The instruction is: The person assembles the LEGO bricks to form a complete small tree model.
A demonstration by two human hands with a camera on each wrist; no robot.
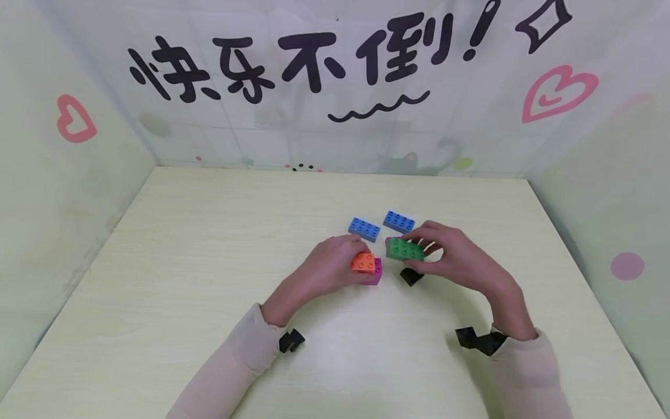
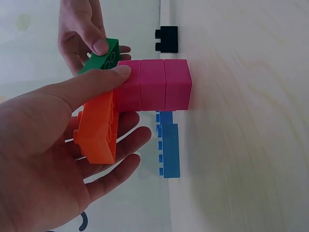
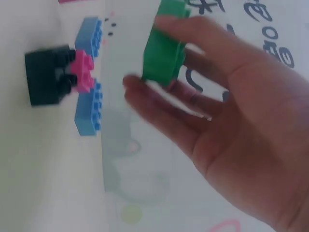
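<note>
My left hand (image 1: 335, 262) grips an orange brick (image 2: 99, 133) at the top of a pink stack (image 2: 153, 85); its thumb lies against the pink side in the left wrist view. The orange brick juts out sideways from the stack. Between thumb and fingers, my right hand (image 1: 460, 256) pinches a green brick (image 1: 404, 249), held above the table just right of the stack. A black brick (image 1: 411, 277) sits below the right hand, partly covered by it. Behind the green brick, a small pink brick (image 3: 83, 71) is mostly hidden in the head view.
Two blue bricks, one to the left (image 1: 364, 229) and one to the right (image 1: 399, 221), lie on the pale wooden table (image 1: 183, 250) beyond the hands. A printed backdrop (image 1: 293, 134) encloses the back and sides. Black wrist straps show at both sleeves.
</note>
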